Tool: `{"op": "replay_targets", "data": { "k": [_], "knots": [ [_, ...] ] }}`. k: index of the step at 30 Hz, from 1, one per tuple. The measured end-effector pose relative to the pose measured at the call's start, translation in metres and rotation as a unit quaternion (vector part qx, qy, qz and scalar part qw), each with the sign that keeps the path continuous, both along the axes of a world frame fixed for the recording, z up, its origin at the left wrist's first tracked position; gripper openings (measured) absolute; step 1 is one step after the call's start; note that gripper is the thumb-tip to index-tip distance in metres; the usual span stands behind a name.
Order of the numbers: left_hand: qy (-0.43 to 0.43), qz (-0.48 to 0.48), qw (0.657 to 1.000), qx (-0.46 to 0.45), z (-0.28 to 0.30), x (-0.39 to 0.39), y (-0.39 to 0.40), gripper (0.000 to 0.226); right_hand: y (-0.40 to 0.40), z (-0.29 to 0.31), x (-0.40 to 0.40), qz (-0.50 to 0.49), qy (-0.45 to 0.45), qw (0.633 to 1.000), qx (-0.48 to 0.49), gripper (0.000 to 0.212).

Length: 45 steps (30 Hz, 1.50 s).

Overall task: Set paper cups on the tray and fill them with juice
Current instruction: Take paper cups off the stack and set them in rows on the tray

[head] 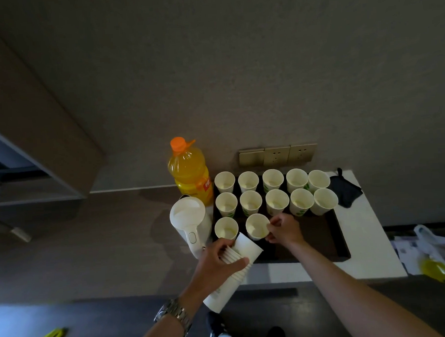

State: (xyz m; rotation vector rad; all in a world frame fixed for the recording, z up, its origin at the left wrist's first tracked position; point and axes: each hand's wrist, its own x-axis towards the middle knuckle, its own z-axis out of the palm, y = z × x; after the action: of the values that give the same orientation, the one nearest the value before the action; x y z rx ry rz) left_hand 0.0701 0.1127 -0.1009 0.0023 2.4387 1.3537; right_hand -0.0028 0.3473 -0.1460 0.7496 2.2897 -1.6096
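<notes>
Holding a stack [236, 267] of nested paper cups, the left hand [215, 261] is curling its fingers and thumb around the stack's upper part, with the stack tilting from the hand down toward 7 o'clock. The right hand [282, 229] is pinching the rim of one cup [256, 226] between thumb and fingertips; this cup is sitting at the tray's near row, though whether its base is touching the tray is hard to tell. Just beside it at 9 o'clock another cup [226, 228] is standing upright. Ten more cups are standing in two rows of five toward 12 o'clock, and all look empty. The dark tray [321, 240] is lying on the white bench [367, 238], its near right part bare. At 10 o'clock from the tray a juice bottle [190, 175] with an orange cap is standing capped, holding orange liquid. A white kettle [190, 218] is standing just in front of the bottle, touching or nearly touching the tray's left edge. A dark cloth [344, 188] is lying at the tray's far right corner, at 2 o'clock. Wall sockets [278, 154] are showing behind the cups.
</notes>
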Motion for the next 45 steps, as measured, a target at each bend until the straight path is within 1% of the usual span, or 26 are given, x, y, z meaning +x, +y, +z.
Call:
{"op": "replay_targets", "data": {
  "k": [3,8,14,19,23,26,28,30,32,33,34,35,37,39,41,43,45],
  "knots": [
    [-0.002,-0.006,1.000,-0.011,0.000,0.000,-0.003,0.048,-0.010,-0.008,-0.001,-0.030,-0.025,0.999,-0.028,0.005],
    [-0.001,-0.002,1.000,-0.004,0.001,0.001,-0.006,0.046,-0.014,-0.013,-0.003,-0.073,-0.046,0.993,-0.076,0.011],
    [-0.004,0.001,1.000,-0.006,-0.003,0.001,-0.010,0.051,-0.016,-0.013,-0.004,-0.078,-0.047,0.993,-0.073,0.012],
    [-0.004,0.002,1.000,-0.009,-0.008,-0.002,-0.012,0.054,-0.018,-0.012,-0.005,-0.071,-0.071,0.993,-0.063,0.011],
    [-0.006,-0.002,1.000,-0.010,-0.009,-0.004,-0.011,0.052,-0.016,-0.010,-0.001,-0.072,-0.056,0.995,-0.049,0.010],
    [-0.006,-0.001,1.000,-0.008,-0.007,-0.006,-0.008,0.047,-0.016,-0.003,0.002,-0.082,-0.059,0.992,-0.075,0.019],
    [-0.008,-0.005,1.000,-0.005,-0.007,-0.007,-0.006,0.046,-0.015,0.003,0.005,-0.086,-0.053,0.993,-0.068,0.026],
    [-0.012,-0.009,1.000,-0.004,-0.005,-0.008,-0.004,0.046,-0.012,0.010,0.008,-0.065,-0.013,0.998,0.010,0.028],
    [-0.013,-0.013,1.000,0.000,-0.006,-0.009,-0.002,0.047,-0.009,0.020,0.013,-0.019,0.042,0.990,0.131,0.027],
    [-0.012,-0.016,1.000,-0.001,-0.006,-0.010,-0.001,0.050,-0.007,0.025,0.015,0.006,0.065,0.985,0.158,0.026],
    [-0.009,-0.018,1.000,-0.003,-0.006,-0.011,0.001,0.052,-0.005,0.030,0.016,0.035,0.079,0.985,0.148,0.024],
    [-0.004,-0.021,1.000,-0.006,-0.007,-0.012,0.003,0.054,-0.004,0.034,0.017,0.069,0.082,0.988,0.111,0.023],
    [0.001,-0.023,1.000,-0.008,-0.009,-0.013,0.006,0.056,-0.002,0.043,0.022,0.164,0.055,0.984,0.045,0.021],
    [0.006,-0.031,0.999,-0.007,-0.010,-0.015,0.011,0.056,0.003,0.046,0.028,0.248,0.021,0.968,0.027,0.021],
    [0.009,-0.043,0.999,-0.009,-0.012,-0.017,0.015,0.060,0.009,0.043,0.032,0.267,0.011,0.963,0.021,0.017],
    [0.015,-0.054,0.998,-0.008,-0.012,-0.018,0.020,0.062,0.017,0.040,0.035,0.249,0.006,0.968,0.006,0.011],
    [0.015,-0.063,0.998,-0.003,-0.008,-0.019,0.026,0.059,0.024,0.042,0.037,0.235,-0.001,0.972,-0.007,0.006]
  ]
}}
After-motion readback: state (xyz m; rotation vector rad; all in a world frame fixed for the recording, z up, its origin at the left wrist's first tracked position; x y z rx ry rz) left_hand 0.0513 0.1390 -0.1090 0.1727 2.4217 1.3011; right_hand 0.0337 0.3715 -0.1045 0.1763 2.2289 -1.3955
